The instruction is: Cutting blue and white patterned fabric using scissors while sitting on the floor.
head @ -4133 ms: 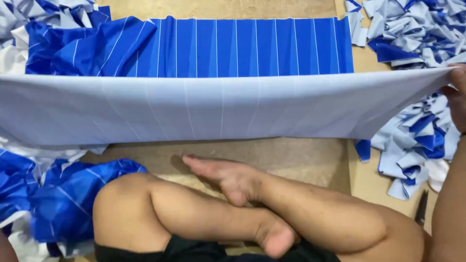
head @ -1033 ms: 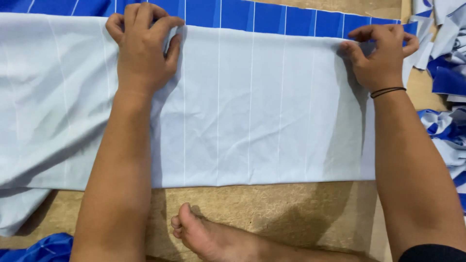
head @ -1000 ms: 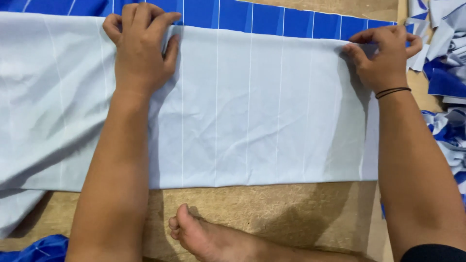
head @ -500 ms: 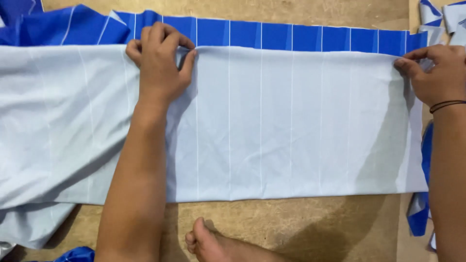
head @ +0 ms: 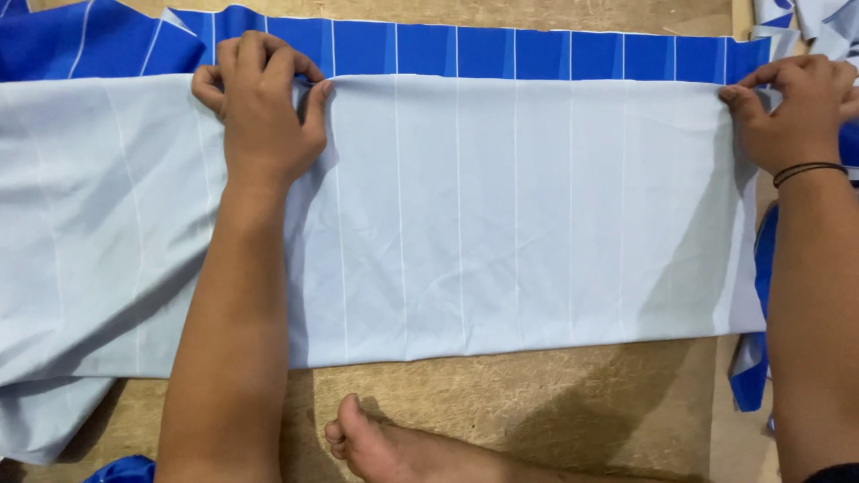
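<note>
A long pale blue cloth (head: pixel 501 215) with thin white stripes lies flat across a brown board (head: pixel 555 411). Under it lies a bright blue striped cloth (head: pixel 537 52), showing as a band along the far edge. My left hand (head: pixel 261 103) pinches the pale cloth's far edge left of the middle. My right hand (head: pixel 792 107), with a dark band on the wrist, grips the cloth's far right corner. The stretch between the hands lies smooth; the cloth to the left of my left hand is wrinkled.
My bare foot (head: pixel 394 452) rests on the board at the near edge. Blue and white cloth scraps (head: pixel 805 18) lie at the top right, and more blue cloth (head: pixel 747 376) hangs at the right and bottom left (head: pixel 125 470).
Earlier the pale cloth was held up across the view. It now lies spread over the blue cloth, with both hands on its far edge, which has lined up just below the blue band.
</note>
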